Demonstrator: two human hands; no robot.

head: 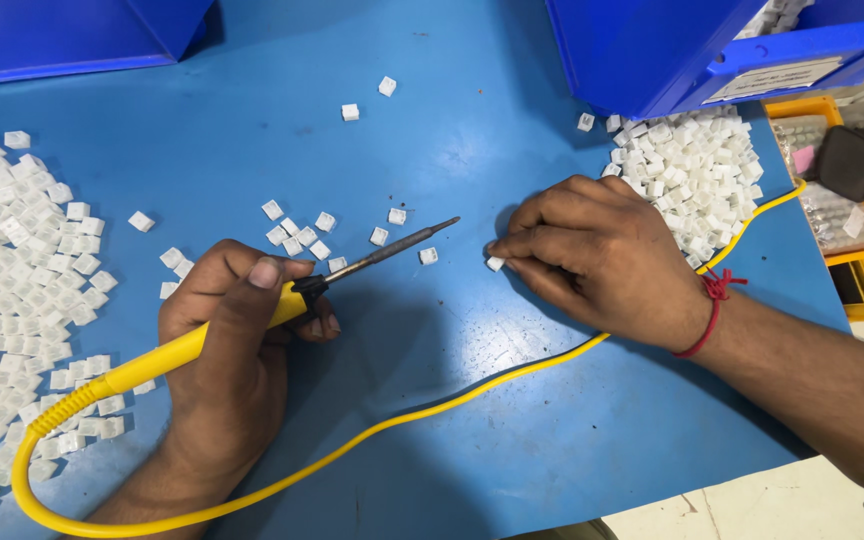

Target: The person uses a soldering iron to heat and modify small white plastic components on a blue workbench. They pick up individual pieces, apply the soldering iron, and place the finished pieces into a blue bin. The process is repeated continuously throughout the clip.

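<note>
So the left hand (227, 345) has its fingers wrapped tight round a yellow-handled soldering iron (252, 315), dark metal tip angled up and to the right over the blue desk (452, 400). Its yellow cord (422, 410) loops across the desk, under the right wrist. The right hand (597, 255) rests knuckles-up, fingers pressed together, pinching one small white plastic piece (494, 264) against the desk. A few loose pieces (297, 235) sit near the tip, bigger heaps lie far left (22, 300) and behind the right hand (692, 165), below a blue bin (652, 50).
</note>
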